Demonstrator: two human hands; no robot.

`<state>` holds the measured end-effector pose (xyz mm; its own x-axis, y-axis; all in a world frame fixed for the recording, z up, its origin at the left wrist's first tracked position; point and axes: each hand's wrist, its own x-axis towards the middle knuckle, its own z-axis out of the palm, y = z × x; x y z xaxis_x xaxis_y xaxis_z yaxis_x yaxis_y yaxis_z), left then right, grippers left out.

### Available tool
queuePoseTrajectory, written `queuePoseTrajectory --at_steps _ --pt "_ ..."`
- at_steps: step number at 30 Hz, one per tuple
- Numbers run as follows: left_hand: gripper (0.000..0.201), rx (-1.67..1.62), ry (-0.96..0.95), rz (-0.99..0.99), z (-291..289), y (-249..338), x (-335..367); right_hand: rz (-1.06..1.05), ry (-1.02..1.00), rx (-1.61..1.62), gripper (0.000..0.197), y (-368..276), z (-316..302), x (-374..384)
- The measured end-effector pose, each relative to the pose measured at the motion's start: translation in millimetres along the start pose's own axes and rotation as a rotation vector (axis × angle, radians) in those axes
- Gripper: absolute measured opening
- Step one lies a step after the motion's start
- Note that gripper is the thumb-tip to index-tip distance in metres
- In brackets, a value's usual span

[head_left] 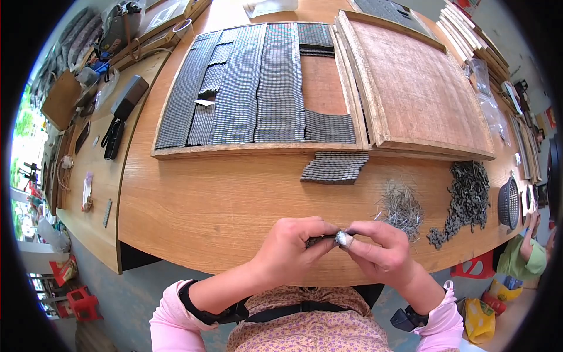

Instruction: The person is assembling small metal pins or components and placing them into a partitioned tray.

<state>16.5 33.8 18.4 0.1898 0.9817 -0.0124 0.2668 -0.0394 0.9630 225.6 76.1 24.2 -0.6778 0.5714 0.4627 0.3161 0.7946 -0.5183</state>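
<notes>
My left hand (293,243) and my right hand (381,249) meet at the table's near edge, both with fingers pinched. Between the left fingers shows a small dark piece (318,241), mostly hidden. The right fingertips press against its right end; whether they grip a part of their own is hidden. A silvery cover (344,239) wraps the right thumb tip. Beyond the right hand lies a loose heap of thin metal pins (402,211). Farther right is a pile of small dark grey parts (471,193). A block of joined grey rows (334,168) rests ahead of my hands.
A shallow wooden tray (234,151) holds long strips of grey rows. Right of it lies a wooden board with raised edges (428,82). A dark plastic basket (508,203) stands at the table's right edge. A side table (102,176) adjoins on the left. Another person's arm (531,234) shows far right.
</notes>
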Motion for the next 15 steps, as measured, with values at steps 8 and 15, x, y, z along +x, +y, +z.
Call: queuePoseTrajectory --at_steps 8,15 --pt "0.013 0.590 0.143 0.296 -21 -11 37 0.362 0.107 0.030 0.014 37 12 22" --pt "0.023 0.824 0.094 0.292 -33 -11 60 0.333 0.145 -0.146 0.015 44 14 29"
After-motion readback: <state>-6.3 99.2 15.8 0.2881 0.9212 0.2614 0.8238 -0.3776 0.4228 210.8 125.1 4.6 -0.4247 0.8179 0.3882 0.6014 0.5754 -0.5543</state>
